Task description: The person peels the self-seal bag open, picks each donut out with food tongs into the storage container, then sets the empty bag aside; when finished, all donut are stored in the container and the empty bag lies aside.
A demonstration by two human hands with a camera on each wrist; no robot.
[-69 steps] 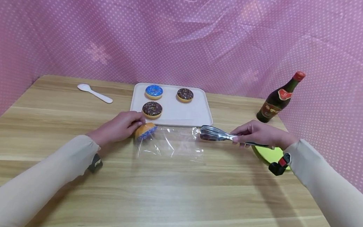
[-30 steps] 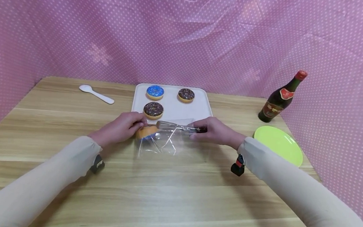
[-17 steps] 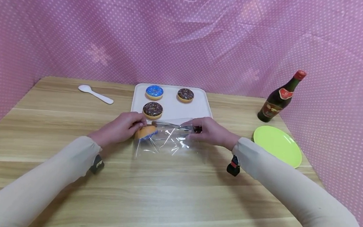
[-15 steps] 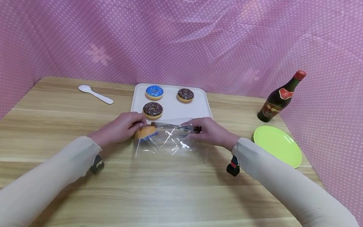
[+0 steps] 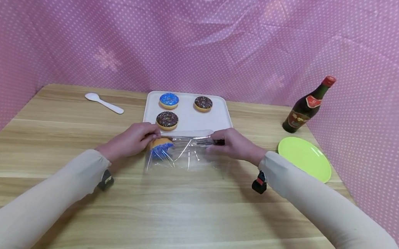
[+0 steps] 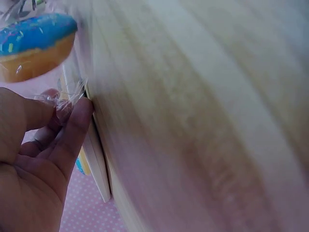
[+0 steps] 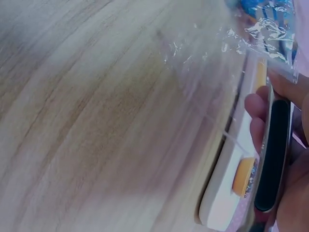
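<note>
A clear plastic bag [image 5: 191, 160] hangs between my hands, just in front of the white tray [image 5: 206, 119]. My left hand [image 5: 132, 140] pinches the gathered plastic [image 6: 67, 99] at the bag's left end. Inside that end is a blue-iced donut [image 5: 162, 149], tilted with its icing toward me; it shows large in the left wrist view. My right hand [image 5: 234, 144] grips metal tongs with a dark handle [image 7: 273, 154]. The tongs reach leftward into the bag's right side. Glare on the plastic blurs their tips, so whether they touch the donut is unclear.
On the tray lie a blue donut [image 5: 168, 100] and two chocolate donuts, one [image 5: 167, 120] close to my left fingers. A white spoon [image 5: 104, 103] lies at the left. A green plate [image 5: 304, 159] and a dark bottle [image 5: 304, 110] are at the right.
My right hand has moved left from beside the plate, bringing the tongs into the bag. The bagged donut has tipped, showing more blue icing than half a second ago. My left hand stays put.
</note>
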